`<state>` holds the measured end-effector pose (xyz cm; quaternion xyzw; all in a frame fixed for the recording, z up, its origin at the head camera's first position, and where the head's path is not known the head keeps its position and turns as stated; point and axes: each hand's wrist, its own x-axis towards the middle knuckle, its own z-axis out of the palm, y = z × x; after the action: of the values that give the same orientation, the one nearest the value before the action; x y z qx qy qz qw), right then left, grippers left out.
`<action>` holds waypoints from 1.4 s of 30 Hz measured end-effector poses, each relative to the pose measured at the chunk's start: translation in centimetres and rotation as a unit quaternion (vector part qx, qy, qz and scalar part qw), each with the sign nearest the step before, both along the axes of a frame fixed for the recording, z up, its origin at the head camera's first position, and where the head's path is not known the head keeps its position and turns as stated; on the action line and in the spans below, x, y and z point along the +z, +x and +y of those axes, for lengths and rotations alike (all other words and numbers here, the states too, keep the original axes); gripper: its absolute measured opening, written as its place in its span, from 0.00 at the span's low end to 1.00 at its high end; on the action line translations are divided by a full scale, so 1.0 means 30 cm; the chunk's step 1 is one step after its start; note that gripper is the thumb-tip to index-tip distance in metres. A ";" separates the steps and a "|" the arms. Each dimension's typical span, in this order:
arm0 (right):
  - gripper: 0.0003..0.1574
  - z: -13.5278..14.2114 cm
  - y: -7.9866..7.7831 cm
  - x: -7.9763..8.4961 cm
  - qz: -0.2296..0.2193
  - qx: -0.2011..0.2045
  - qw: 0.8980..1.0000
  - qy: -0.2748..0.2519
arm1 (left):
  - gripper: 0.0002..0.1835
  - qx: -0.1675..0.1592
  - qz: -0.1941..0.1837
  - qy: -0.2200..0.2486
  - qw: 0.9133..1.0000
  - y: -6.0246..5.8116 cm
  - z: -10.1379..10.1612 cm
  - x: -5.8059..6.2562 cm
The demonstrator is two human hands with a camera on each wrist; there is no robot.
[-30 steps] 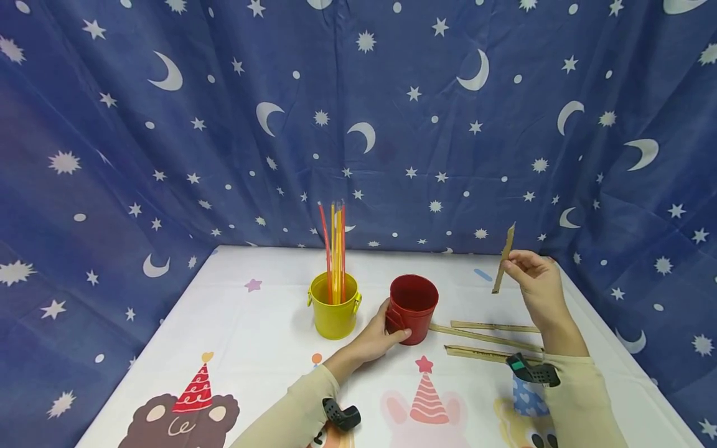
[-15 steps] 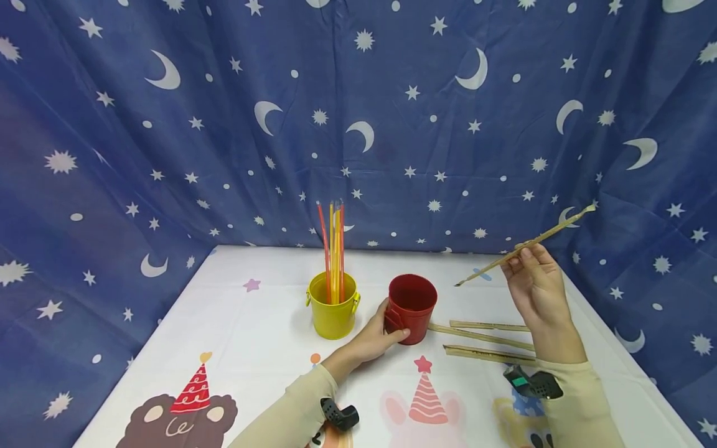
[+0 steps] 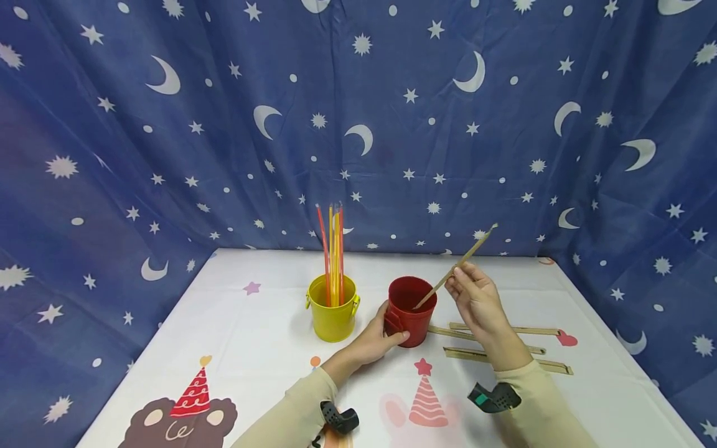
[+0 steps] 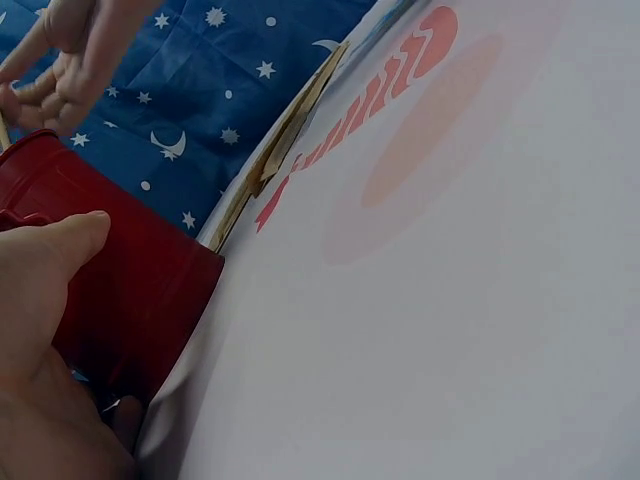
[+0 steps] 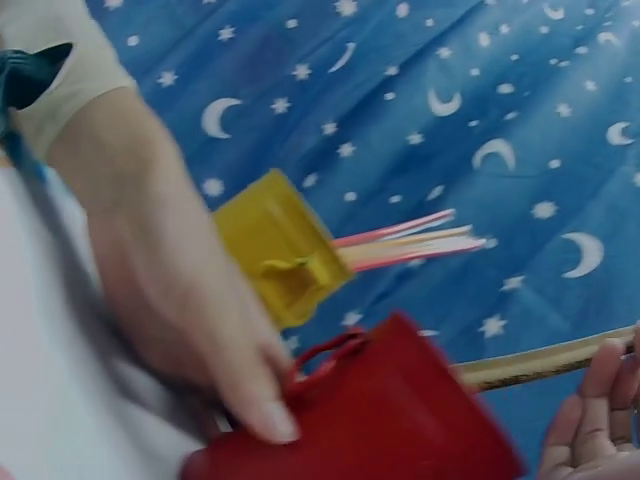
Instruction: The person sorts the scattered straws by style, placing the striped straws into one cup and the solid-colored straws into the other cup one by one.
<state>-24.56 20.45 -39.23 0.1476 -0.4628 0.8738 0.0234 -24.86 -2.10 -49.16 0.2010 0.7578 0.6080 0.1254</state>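
Curtain (image 3: pixel 381 93), dark blue, patterned with white moons, stars and dots; fills the upper part and both sides of the head view.

Tablecloth (image 3: pixel 252 336), white, printed; lower middle, with a brown bear in a red hat at lower left.

Right hand (image 3: pixel 482 305), right of centre; thumb and fingers narrowed in a pinch on one stick.

Left hand (image 3: pixel 372 342), below centre; curved round the red bucket, thumb along its near side.

Yellow bucket (image 3: pixel 333 323), upright, just left of centre, side rings showing; well apart from the right hand.

Red bucket (image 3: pixel 417 320), upright, just right of centre, its handle toward the left hand.

Loose sticks (image 3: pixel 551 366), tan, lying at lower right beside the red bucket, partly hidden by the right forearm — exact count unclear.

Coloured sticks (image 3: pixel 336 249), red and yellow, standing in the yellow bucket, tops against the curtain.

Held stick (image 3: pixel 476 249), tan, tilted; upper end toward the right of the frame, lower end in the red bucket's mouth — contact inside cannot be told.

Wrist devices (image 3: pixel 339 418), black, one on each sleeve, bottom of the frame.
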 end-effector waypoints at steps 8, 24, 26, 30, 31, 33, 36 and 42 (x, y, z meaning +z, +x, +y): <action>0.11 -0.039 -0.019 -0.054 -0.085 -0.015 0.986 0.140 | 0.44 0.005 0.007 -0.008 1.000 0.001 0.001 0.002; 0.12 -0.016 -0.040 -0.068 -0.135 -0.077 0.943 0.293 | 0.45 0.001 -0.002 -0.006 1.000 -0.002 -0.001 -0.003; 0.19 -0.002 -0.043 -0.065 -0.125 -0.072 0.937 0.318 | 0.44 -0.002 0.000 -0.007 1.000 -0.003 -0.002 -0.002; 0.24 0.046 -0.050 -0.046 -0.084 -0.077 0.927 0.358 | 0.44 -0.003 0.001 -0.007 1.000 -0.009 -0.003 -0.001; 0.22 0.061 -0.051 -0.040 -0.074 -0.081 0.926 0.362 | 0.44 -0.003 0.001 -0.007 1.000 -0.010 -0.002 0.000; 0.16 0.093 -0.054 -0.029 -0.056 -0.085 0.926 0.363 | 0.45 -0.003 0.002 -0.005 1.000 -0.012 -0.002 0.003; 0.11 0.142 -0.060 -0.017 -0.045 -0.075 0.929 0.359 | 0.45 -0.002 0.003 -0.004 1.000 -0.013 0.000 0.005; 0.23 0.232 -0.078 -0.024 -0.037 -0.047 0.906 0.419 | 0.45 0.003 -0.003 -0.001 1.000 -0.003 0.001 -0.005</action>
<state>-26.89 27.41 -39.94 0.0889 -0.7932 0.6022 -0.0165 -24.96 -2.08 -49.31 0.1972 0.7584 0.6084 0.1258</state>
